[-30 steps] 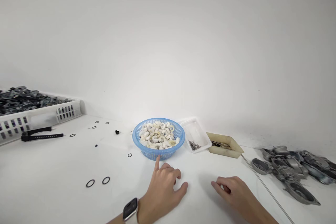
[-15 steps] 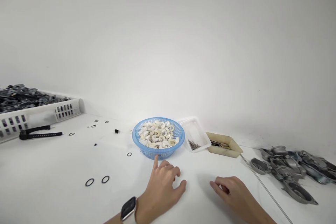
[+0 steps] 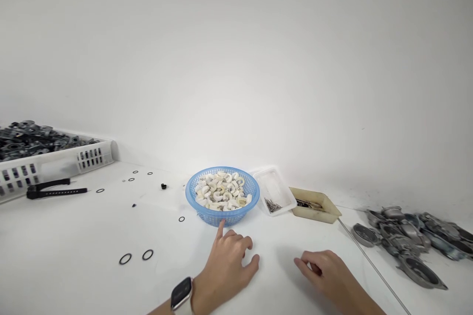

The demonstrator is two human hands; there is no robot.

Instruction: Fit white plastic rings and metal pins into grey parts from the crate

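Note:
My left hand (image 3: 229, 262) is just in front of a round blue plastic basket (image 3: 222, 216), its index finger stretched toward the basket's front wall. The other fingers bend loosely, the thumb stands apart, and nothing is held. Whether the fingertip touches the basket I cannot tell. Many white curved pieces (image 3: 221, 192) with small metal bits among them fill the basket. To the right, my right hand (image 3: 325, 273) hovers low over the white table (image 3: 273, 280), fingers curled in and thumb close to the index finger. No object shows in it.
Right of the basket stand a white tray (image 3: 275, 187) with small metal pins and a cream tray (image 3: 321, 209) with thin tools. Grey metal castings (image 3: 410, 241) lie farther right. Black rings (image 3: 125, 259), a black strap (image 3: 55, 190) and a white crate (image 3: 96, 153) are on the left.
The view has tilted very slightly. Both hands keep nearly the same place and shape, and no object has been moved.

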